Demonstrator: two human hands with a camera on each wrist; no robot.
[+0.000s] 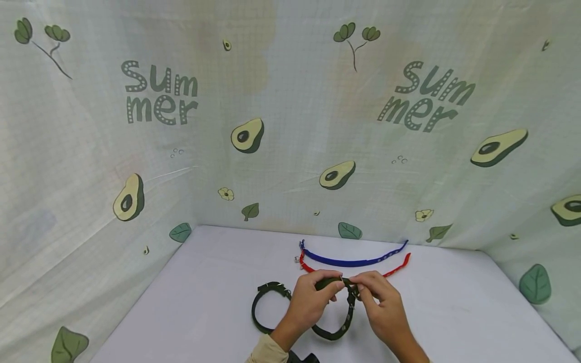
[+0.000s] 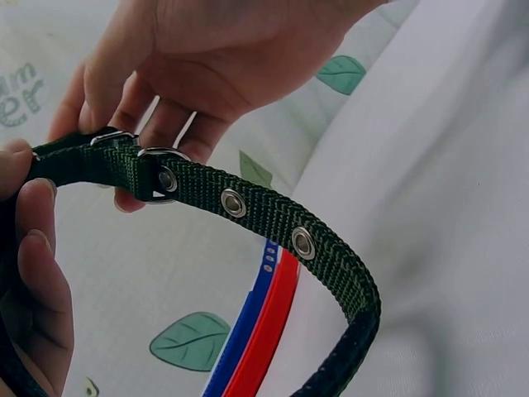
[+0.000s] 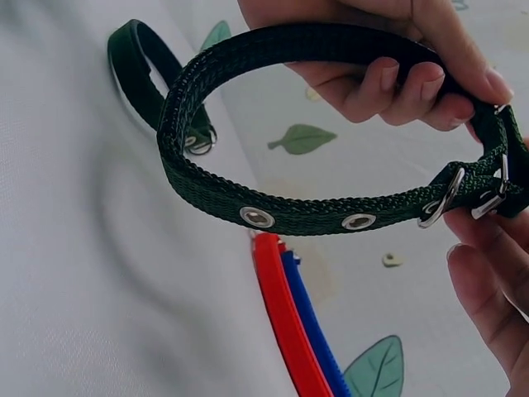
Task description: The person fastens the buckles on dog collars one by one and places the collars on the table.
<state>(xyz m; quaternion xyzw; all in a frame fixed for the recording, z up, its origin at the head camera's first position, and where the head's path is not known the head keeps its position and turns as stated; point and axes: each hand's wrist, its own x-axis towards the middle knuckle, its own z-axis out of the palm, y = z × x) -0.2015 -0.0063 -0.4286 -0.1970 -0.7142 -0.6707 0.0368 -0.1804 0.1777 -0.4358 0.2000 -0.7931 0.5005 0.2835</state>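
A dark green webbing collar [image 1: 333,335] hangs in a loop between both hands, metal eyelets [image 3: 258,217] along its strap. My left hand [image 1: 308,300] grips the band, its thumb and fingertips near the upper part of the loop. On the other side, my right hand [image 1: 383,307] pinches the collar by its metal buckle [image 3: 493,198]. A D-ring [image 3: 446,198] sits beside the buckle. In the left wrist view the strap end lies through the metal fittings, and part of the band is hidden behind the left fingers [image 2: 41,265].
A second dark green collar [image 1: 254,312], closed in a loop, stands on the white table [image 1: 204,282] to the left. Behind the hands lie a blue collar [image 1: 345,262] and a red collar [image 1: 399,266], both stretched out. A printed cloth [image 1: 290,126] rises behind the table.
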